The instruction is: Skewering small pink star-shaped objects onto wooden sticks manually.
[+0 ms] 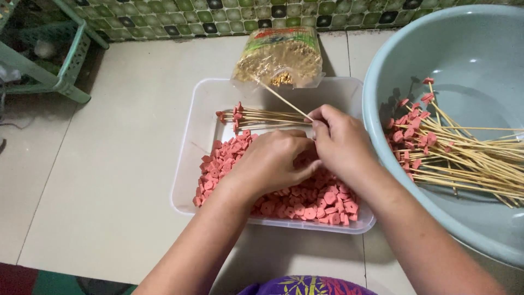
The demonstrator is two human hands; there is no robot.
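**Threading pink slices onto a bamboo skewer over a clear tray**

Sitting at the far left is a green plastic rack (52,60), well apart from the work, on a pale tiled floor (109,164). Next comes the clear plastic tray (188,136), its near half heaped with small pink sausage slices (316,199); a few loaded skewers (256,116) lie across its far half. The left hand (270,161) hovers just above the heap, fingers curled together; they seem to pinch one slice, though the slice itself is hidden. Touching it, the right hand (341,142) has its grip pressed on a thin bamboo skewer (281,98), whose free end points up toward a bag of unused sticks (279,57) resting on the tray's far edge. At the far right, a large pale-blue basin (382,71) holds a pile of finished skewers (464,158).

The skewer looks light and stiff but likely to snap if bent, so a hold near the working tip suits it. The slices appear soft, slightly slick and easy to split; they are best pinched by the rim.
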